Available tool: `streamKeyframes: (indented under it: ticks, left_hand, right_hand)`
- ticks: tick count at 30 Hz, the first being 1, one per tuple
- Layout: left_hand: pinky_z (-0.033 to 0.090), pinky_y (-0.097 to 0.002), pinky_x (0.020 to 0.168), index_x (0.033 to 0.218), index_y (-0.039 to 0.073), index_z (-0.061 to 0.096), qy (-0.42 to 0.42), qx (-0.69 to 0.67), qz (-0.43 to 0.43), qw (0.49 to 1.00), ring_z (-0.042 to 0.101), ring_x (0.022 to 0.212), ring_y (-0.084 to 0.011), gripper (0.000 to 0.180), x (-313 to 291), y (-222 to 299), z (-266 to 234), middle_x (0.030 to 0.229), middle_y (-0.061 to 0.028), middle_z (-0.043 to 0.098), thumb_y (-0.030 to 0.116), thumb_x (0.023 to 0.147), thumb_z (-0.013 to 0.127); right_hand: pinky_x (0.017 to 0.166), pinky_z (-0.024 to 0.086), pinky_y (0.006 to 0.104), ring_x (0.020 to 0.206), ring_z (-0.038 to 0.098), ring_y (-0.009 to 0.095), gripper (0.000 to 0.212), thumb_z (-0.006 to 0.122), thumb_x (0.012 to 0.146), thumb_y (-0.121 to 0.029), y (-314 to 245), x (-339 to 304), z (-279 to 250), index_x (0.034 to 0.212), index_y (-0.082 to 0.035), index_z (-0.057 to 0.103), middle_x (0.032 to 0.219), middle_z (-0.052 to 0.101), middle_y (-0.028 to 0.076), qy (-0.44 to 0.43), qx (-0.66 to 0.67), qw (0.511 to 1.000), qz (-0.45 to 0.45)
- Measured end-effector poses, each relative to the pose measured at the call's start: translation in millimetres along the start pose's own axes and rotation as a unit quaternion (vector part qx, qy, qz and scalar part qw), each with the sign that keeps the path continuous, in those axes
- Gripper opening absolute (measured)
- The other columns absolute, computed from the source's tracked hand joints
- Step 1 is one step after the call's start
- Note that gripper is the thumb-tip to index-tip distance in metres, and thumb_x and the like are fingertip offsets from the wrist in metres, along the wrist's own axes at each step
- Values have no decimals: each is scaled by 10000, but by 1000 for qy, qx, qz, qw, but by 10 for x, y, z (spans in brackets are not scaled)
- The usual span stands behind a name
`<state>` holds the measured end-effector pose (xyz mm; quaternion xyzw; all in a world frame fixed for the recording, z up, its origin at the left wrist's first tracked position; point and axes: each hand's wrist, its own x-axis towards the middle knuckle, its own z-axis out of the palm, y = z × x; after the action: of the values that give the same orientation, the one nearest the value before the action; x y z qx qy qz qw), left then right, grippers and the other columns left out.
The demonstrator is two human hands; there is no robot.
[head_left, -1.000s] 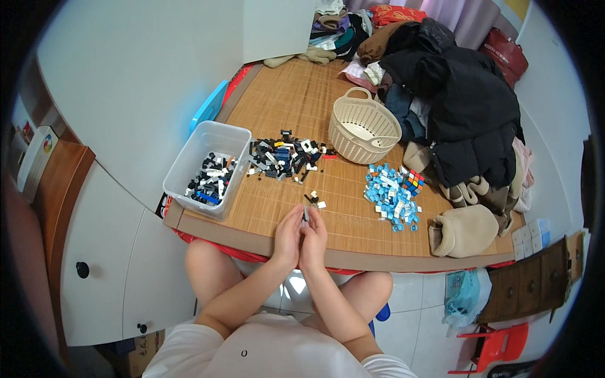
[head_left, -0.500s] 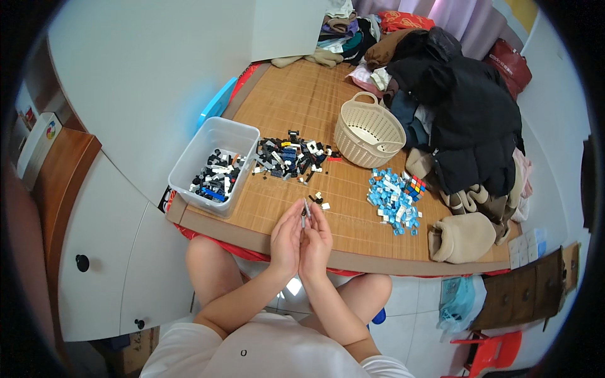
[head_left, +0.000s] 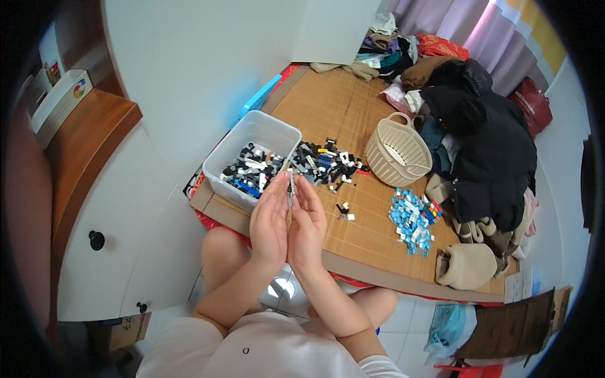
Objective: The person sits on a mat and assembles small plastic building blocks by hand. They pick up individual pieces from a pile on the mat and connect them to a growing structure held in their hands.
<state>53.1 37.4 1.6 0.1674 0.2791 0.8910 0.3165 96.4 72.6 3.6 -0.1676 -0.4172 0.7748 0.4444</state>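
My left hand and my right hand are cupped close together, fingers pointing away from me. Small grey building bricks show between the fingers; how many is hidden. Both hands are above the near edge of the bamboo mat, beside a clear plastic bin. Inside that bin lie mixed bricks in black, white, grey and blue. Right of it spreads a loose pile of mostly dark bricks. A few black and white pieces lie apart, right of my right hand.
A beige basket stands farther right. Nearer are a heap of light-blue and white pieces and a colourful puzzle cube. Dark clothes cover the right side, with a rolled beige garment. A blue lid leans behind the bin.
My hands, still together around the grey bricks, have moved left and away from me, close to the bin. The whole view has turned, so the mat and its things appear farther right.
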Motion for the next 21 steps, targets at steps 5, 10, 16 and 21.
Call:
streamKeyframes:
  ticks: [5,10,16,21]
  left_hand:
    - [169,-357,1102,1323,-75,286,18,4,49,999,231,1326,-261,484,146,248,-177,1391,-196,286,187,916,290]
    - [167,-355,1101,1322,-68,295,39,35,63,997,247,1318,-261,484,211,371,-298,1391,-197,288,203,922,282]
    - [166,-349,1099,1319,-58,314,62,76,103,990,267,1311,-242,479,248,414,-403,1376,-177,331,216,927,286]
    - [169,-343,1095,1322,-46,320,66,79,106,989,272,1310,-232,479,245,389,-408,1374,-163,342,237,936,296]
  right_hand:
    - [1069,226,318,1274,326,206,463,374,818,61,143,90,281,1280,45,386,1339,385,149,-55,-17,998,20]
    - [1065,221,315,1272,326,206,467,393,821,46,277,144,390,1288,44,378,1340,381,143,-70,-4,997,42]
    - [1051,233,299,1261,338,196,463,421,832,21,342,153,372,1294,33,381,1331,395,125,-78,-48,994,55]
    - [1055,232,300,1265,338,197,448,423,839,10,310,156,308,1285,34,390,1333,395,130,-78,-48,994,64]
